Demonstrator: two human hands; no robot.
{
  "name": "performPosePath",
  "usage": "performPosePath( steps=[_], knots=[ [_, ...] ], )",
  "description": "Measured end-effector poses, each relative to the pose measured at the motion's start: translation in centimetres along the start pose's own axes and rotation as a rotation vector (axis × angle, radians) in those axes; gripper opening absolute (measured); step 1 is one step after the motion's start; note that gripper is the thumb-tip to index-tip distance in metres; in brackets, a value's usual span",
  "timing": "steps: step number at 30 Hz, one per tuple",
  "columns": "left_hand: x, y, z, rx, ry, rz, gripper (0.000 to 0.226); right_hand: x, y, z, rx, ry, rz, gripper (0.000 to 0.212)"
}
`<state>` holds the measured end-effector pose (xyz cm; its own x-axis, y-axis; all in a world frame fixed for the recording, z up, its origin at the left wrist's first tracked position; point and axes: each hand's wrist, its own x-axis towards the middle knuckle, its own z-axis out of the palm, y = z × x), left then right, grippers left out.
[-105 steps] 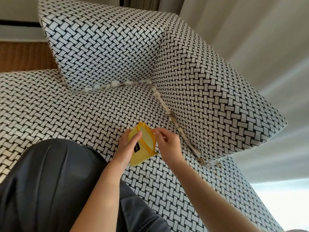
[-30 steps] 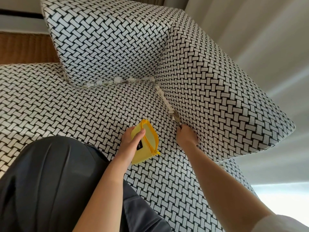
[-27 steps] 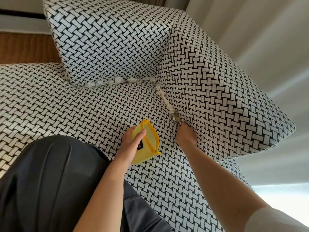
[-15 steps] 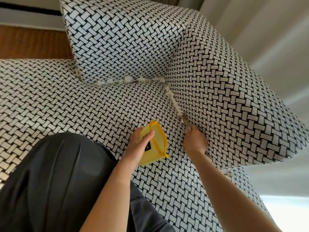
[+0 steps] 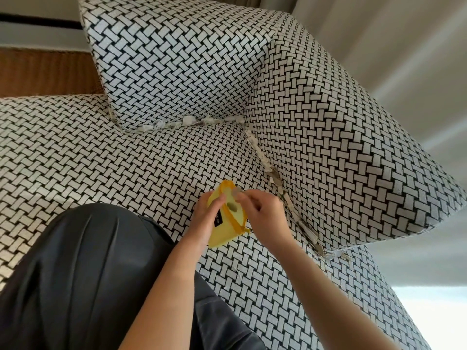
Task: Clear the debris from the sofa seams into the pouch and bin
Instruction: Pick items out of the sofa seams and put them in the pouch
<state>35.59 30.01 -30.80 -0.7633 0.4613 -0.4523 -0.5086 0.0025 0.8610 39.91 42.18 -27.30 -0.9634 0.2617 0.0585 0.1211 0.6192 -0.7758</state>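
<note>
The fingertips (image 5: pixel 239 197) of the right hand (image 5: pixel 264 214) are bunched at the open mouth of the pouch (image 5: pixel 225 231). They are blurred, so it cannot be told whether a scrap is pinched between them. The left hand (image 5: pixel 208 218) grips the yellow pouch by its near side, thumb at the rim, with the mouth turned toward the right hand. Both hover over the seat (image 5: pixel 101 152), toward its right edge. And there's the debris (image 5: pixel 274 176), a pale line packed into the seam where the seat meets the side cushion (image 5: pixel 353 160). Its long axis runs from the seat's back corner down to the front corner, and the nearest stretch lies just beside the right hand's knuckles. More scraps (image 5: pixel 188 121) sit along the seat's back edge, farther off. The next pick looks like the right hand's, a short reach outward, with the fingers going in along the seam rather than across it.
</note>
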Motion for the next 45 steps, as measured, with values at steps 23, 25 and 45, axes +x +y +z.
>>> performPosePath(
  steps=[23,25,45],
  knots=[
    [0.3,-0.6,-0.1,0.047,0.000,-0.032,0.058,-0.8,10.6,-2.9,-0.606,-0.005,0.639,0.038],
    [0.2,-0.6,-0.1,0.045,0.000,-0.030,0.060,0.1,10.6,-3.7,-0.523,-0.106,0.657,0.042],
    [-4.3,-3.6,2.4,0.128,0.240,0.011,0.060,-3.7,6.5,-3.0,-0.174,0.206,0.295,0.032]
  ],
)
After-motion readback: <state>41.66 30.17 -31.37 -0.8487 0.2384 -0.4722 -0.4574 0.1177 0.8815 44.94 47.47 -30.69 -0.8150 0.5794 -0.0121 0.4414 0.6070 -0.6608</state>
